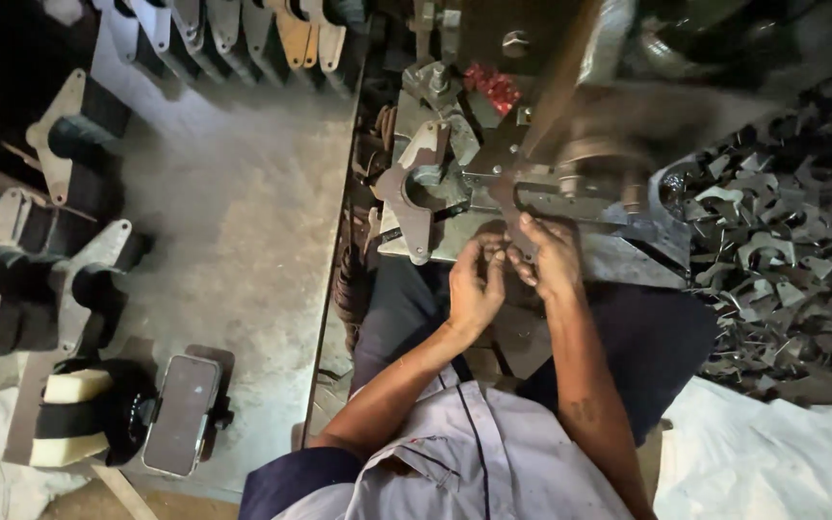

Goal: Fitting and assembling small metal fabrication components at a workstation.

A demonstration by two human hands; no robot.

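I look down at my own lap and both arms. My left hand point(475, 286) and my right hand point(549, 254) meet at the front edge of a grey metal press fixture point(455, 188). Together the fingers pinch a flat dark metal bracket point(512, 207) that reaches up onto the fixture. A second, reddish-brown curved bracket point(412, 197) stands on the fixture's left side, apart from my hands. A blurred moving machine part point(594, 144) hangs just above my right hand.
A large heap of stamped metal pieces point(782, 250) fills the right. Rows of flat brackets point(233, 24) and thick black-and-grey parts point(45, 270) stand on the concrete floor point(243, 221) at left. A phone point(180, 414) lies near the bottom left. White cloth point(772, 453) covers the bottom right.
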